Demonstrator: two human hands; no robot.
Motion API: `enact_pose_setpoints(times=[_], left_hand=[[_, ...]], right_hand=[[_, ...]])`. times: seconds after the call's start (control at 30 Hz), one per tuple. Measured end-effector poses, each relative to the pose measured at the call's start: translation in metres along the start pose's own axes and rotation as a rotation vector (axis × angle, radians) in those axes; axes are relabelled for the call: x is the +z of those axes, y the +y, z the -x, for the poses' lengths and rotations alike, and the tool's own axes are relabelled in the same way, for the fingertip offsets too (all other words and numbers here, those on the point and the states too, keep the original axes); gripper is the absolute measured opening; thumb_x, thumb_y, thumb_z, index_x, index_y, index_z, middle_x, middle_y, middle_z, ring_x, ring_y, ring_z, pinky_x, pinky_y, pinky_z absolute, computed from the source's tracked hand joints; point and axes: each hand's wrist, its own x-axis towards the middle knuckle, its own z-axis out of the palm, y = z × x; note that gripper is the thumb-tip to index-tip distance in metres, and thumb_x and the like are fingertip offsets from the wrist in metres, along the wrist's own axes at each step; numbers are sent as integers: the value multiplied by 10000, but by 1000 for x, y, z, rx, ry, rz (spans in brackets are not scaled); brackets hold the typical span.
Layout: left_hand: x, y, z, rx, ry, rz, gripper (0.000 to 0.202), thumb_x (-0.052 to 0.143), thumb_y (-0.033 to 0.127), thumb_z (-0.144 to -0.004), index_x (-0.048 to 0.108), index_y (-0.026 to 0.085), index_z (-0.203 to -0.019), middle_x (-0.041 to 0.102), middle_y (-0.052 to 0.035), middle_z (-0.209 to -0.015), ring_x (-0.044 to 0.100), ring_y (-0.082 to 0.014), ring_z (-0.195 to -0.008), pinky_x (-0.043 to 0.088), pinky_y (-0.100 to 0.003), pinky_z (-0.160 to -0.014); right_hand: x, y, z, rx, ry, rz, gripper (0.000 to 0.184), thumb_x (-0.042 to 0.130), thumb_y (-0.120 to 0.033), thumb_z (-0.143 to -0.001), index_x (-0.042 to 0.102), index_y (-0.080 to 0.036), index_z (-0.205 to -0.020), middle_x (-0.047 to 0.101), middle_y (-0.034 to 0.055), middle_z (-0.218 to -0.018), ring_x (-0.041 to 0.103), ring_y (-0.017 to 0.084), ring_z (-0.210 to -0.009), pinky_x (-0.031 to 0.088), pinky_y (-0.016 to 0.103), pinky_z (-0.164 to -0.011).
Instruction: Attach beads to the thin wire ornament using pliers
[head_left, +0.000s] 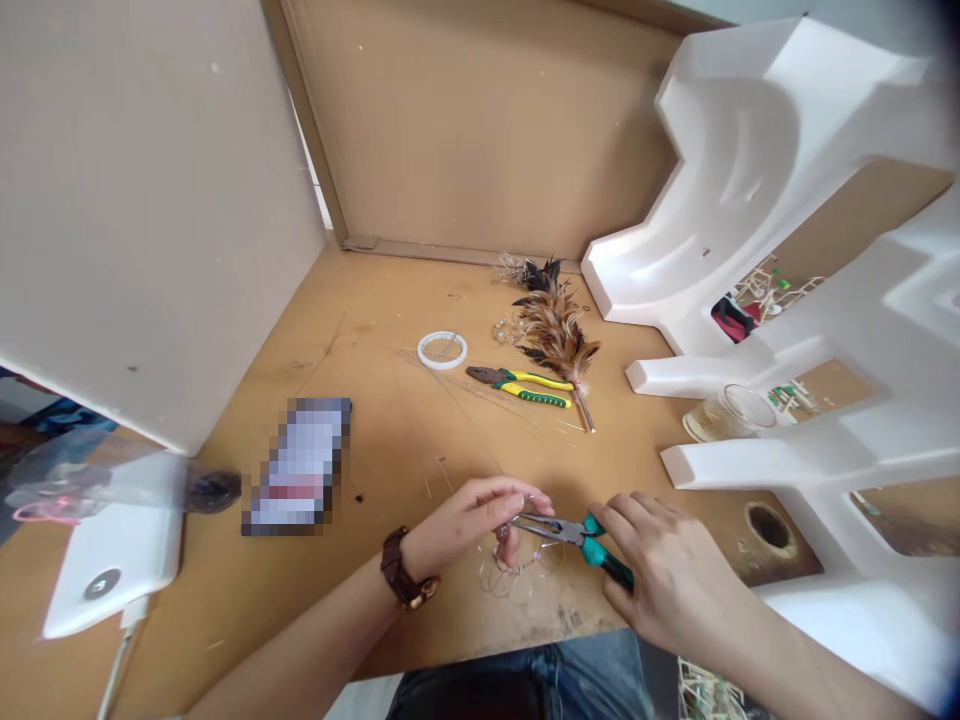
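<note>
My left hand is closed, its fingertips pinching a piece of thin wirework with fine loops that hang below the fingers. A brown watch sits on that wrist. In my right hand are long-nose pliers with teal and black handles. Their jaws point left and reach the left fingertips, slightly parted there. Whether the tips grip the wire is too small to tell. Both hands are above the table's near edge.
Yellow-green combination pliers lie beyond my hands, beside a brown feather duster and a white ring. Left are a phone and a white power bank with a cable. White foam packing and a glass jar stand right.
</note>
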Motion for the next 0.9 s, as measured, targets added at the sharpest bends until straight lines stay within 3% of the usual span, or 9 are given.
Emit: enact_pose_setpoints(times=[0.33,0.8,0.9], left_hand=[[-2,-1,0,68,-10,-17,326,501,380,-839,632,132,-1006,642,-142,-1052,494,-43,-441,411,-223,-504],[1,2,1,28,6,21,302,561,377,-790,631,140,-963,659,-119,-1004,478,-39,-420,412,-231,-506],[1,7,2,37,63,-61,296,571,320,-791,577,155,-1037,647,-95,-956,561,-86,-550,445,-241,-572]], right_hand=[[6,-4,2,-77,133,135,317,563,-199,-679,553,-163,-994,579,59,-815,498,205,-732,357,303,-628],[-1,-10,4,-24,79,112,196,524,-211,-702,557,-178,-892,579,39,-731,521,181,-654,299,275,-554],[-3,-8,3,38,69,110,208,521,-225,-701,560,-175,-899,588,41,-742,529,176,-653,285,270,-545]])
